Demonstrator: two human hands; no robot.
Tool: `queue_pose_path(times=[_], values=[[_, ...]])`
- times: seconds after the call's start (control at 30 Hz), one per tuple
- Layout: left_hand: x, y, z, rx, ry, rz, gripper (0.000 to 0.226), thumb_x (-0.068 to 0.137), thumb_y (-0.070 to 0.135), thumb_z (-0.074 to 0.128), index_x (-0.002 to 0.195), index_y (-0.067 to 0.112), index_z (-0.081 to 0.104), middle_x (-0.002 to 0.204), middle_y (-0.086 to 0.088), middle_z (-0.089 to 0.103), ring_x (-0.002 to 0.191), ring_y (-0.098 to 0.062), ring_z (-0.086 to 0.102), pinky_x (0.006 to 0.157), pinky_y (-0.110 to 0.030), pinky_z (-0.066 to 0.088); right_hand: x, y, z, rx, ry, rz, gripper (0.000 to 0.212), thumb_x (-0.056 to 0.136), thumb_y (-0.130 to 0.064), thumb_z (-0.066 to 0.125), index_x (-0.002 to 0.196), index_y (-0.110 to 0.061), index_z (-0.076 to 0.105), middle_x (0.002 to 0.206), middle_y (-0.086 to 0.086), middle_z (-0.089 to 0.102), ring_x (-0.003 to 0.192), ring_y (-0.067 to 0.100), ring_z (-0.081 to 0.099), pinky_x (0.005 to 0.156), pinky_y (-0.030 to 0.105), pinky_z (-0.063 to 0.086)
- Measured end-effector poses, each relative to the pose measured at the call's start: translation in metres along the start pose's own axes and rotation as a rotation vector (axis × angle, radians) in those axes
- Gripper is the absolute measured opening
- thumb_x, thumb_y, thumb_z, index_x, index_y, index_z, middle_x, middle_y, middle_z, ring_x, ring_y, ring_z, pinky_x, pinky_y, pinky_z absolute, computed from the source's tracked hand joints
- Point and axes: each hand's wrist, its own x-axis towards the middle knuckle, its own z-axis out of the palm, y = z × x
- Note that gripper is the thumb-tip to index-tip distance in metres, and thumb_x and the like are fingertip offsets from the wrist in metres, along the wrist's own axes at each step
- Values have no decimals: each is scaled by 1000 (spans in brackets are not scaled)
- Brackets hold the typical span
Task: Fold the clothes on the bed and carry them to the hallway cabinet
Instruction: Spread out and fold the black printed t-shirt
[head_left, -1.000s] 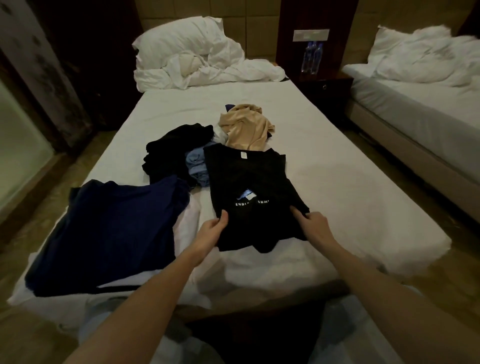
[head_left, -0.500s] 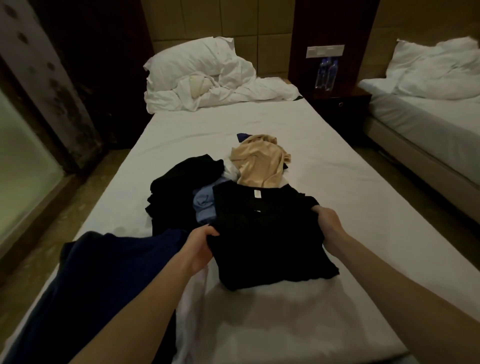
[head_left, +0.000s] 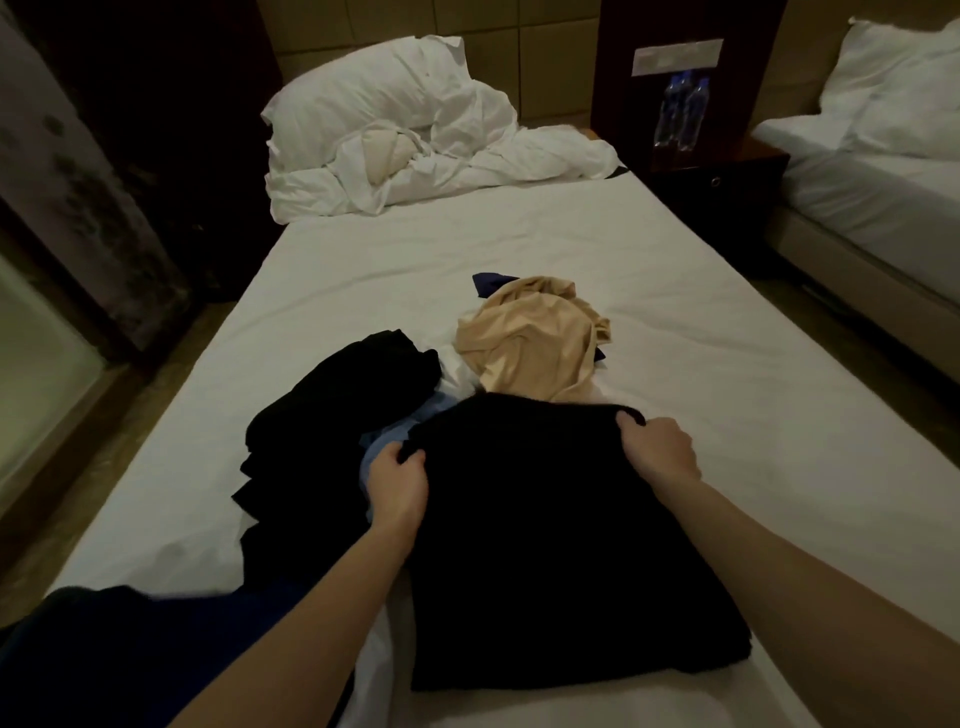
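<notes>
A black T-shirt (head_left: 550, 545) lies folded over on the white bed (head_left: 727, 374) in front of me. My left hand (head_left: 397, 486) grips its far left corner and my right hand (head_left: 660, 452) grips its far right corner. Beyond it a crumpled beige garment (head_left: 530, 348) lies over a dark blue piece (head_left: 488, 283). To the left sits a heap of black clothes (head_left: 332, 421) with a light blue garment (head_left: 387, 447) showing between heap and T-shirt. A navy garment (head_left: 156, 649) lies at the near left over something white (head_left: 379, 654).
A white pillow and bunched duvet (head_left: 410, 140) fill the head of the bed. A dark nightstand (head_left: 717, 182) with two water bottles (head_left: 680, 111) stands to the right, then a second bed (head_left: 883, 192). Floor runs along both sides; a patterned curtain (head_left: 88, 182) hangs left.
Both hands carried the T-shirt's near hem up and away over the shirt, hiding its printed front and neck label. The view has moved closer to the bed.
</notes>
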Motion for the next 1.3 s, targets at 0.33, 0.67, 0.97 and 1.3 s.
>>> queue_pose_path(times=[0.33,0.67,0.97,1.3], values=[[27,8,15,572,-105,169,36,93,29,66,120,8,54,122,-20,58,104,-34,60,86,-44,51,20,22,8,-56,-212,-233,47,94,-37,63,127,-5,52,122,11,61,111,29,59,83,33,46],[-63,46,-39,-87,-158,215,14,99,25,59,107,14,64,101,-7,69,87,-22,68,74,-32,56,-82,16,-57,381,-163,-553,19,94,-31,65,108,-18,68,103,5,72,96,25,69,87,43,53],[-177,68,-128,-312,-173,194,18,101,12,52,114,12,62,109,-11,67,95,-22,66,77,-32,54,-206,25,-111,686,-269,-579,37,82,-11,77,117,-11,63,105,10,71,88,24,72,76,35,59],[-279,46,-255,-395,-78,452,28,84,14,74,111,13,70,110,-8,73,101,-22,70,86,-31,54,-335,16,-103,764,-554,-644,27,84,-6,65,111,-11,71,111,13,72,100,28,70,91,39,55]])
